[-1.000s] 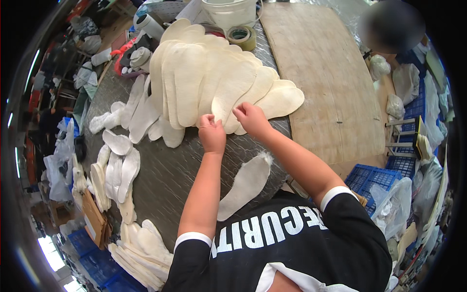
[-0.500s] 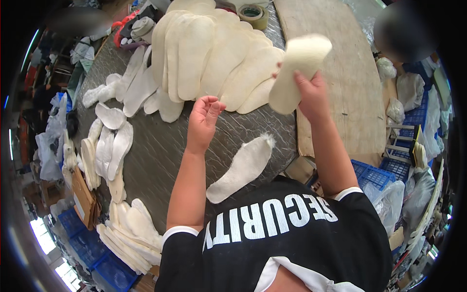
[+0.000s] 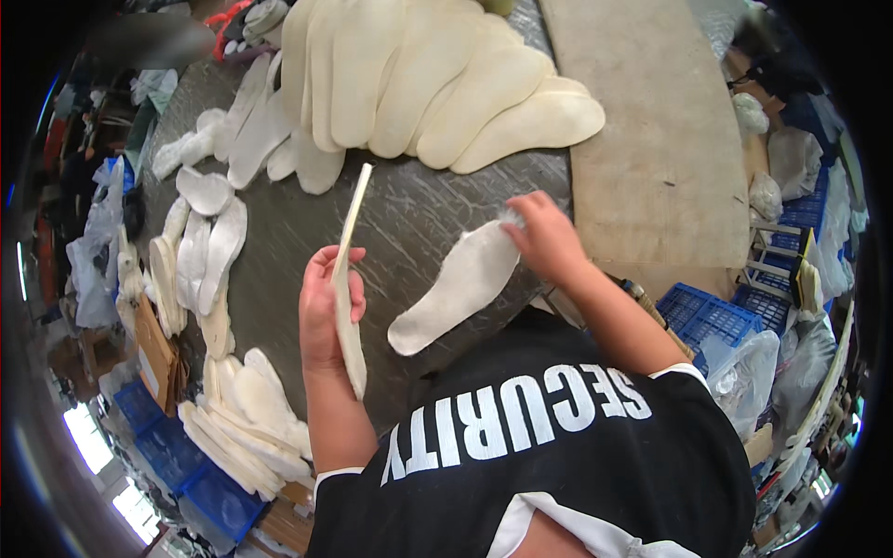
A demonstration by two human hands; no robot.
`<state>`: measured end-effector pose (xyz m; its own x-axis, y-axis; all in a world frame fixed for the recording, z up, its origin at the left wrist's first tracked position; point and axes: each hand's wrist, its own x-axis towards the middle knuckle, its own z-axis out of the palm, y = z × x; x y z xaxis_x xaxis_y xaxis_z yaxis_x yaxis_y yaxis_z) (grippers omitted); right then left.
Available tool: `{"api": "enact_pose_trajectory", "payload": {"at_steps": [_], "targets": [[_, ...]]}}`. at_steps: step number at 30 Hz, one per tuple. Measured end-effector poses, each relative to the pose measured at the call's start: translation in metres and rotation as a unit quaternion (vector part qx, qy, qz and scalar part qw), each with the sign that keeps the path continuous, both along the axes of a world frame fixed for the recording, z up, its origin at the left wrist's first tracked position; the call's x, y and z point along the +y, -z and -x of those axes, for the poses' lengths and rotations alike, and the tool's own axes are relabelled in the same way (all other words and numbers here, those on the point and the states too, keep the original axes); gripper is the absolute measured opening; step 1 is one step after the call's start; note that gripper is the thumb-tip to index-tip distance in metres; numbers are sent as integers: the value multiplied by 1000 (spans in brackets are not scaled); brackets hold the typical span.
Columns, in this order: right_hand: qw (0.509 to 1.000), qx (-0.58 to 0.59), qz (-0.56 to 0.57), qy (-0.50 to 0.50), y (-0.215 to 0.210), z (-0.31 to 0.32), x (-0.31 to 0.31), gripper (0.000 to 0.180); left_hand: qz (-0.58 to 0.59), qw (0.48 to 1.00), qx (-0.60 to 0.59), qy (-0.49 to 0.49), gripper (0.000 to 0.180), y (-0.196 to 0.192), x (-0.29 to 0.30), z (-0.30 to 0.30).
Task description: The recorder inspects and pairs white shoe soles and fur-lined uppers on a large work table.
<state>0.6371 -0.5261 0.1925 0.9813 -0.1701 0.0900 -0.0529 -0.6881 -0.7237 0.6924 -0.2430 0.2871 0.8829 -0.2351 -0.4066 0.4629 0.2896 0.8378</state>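
My left hand [image 3: 323, 312] is closed round a cream insole [image 3: 351, 344], which it holds up edge-on above the dark table. Beside it, a fleecy white insole [image 3: 454, 287] lies aslant on the tabletop. My right hand [image 3: 547, 240] has its fingers closed on the fuzzy wide end of that fleecy insole; the fingertips are partly hidden. Beyond both hands, a fanned pile of cream insoles [image 3: 446, 79] covers the far part of the table.
More white insoles [image 3: 219, 251] lie along the table's left side, with a stack [image 3: 246, 432] at the near left. A wooden board [image 3: 656, 139] stands to the right of the dark tabletop [image 3: 279, 279]. Blue crates [image 3: 707, 316] and plastic bags [image 3: 749, 377] are at the right.
The cream insole has passed from my right hand to my left, which has drawn back toward me. My right hand has come down to the fleecy insole's fuzzy end.
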Motion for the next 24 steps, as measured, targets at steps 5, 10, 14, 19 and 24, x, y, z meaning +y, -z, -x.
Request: {"api": "enact_pose_trajectory", "payload": {"at_steps": [5, 10, 14, 19, 24], "targets": [[975, 139, -152, 78, 31, -1, -11, 20, 74, 996, 35, 42, 73, 4, 27, 33], [932, 214, -271, 111, 32, -4, -13, 11, 49, 998, 29, 10, 82, 2, 32, 48], [897, 248, -344, 125, 35, -3, -18, 13, -144, 985, -18, 89, 75, 5, 18, 51], [871, 270, -391, 123, 40, 0, -19, 10, -408, 817, -301, 275, 72, 10, -24, 51], [899, 201, -360, 151, 26, 4, -8, 12, -436, 774, -339, 310, 72, 36, -47, 51]]}}
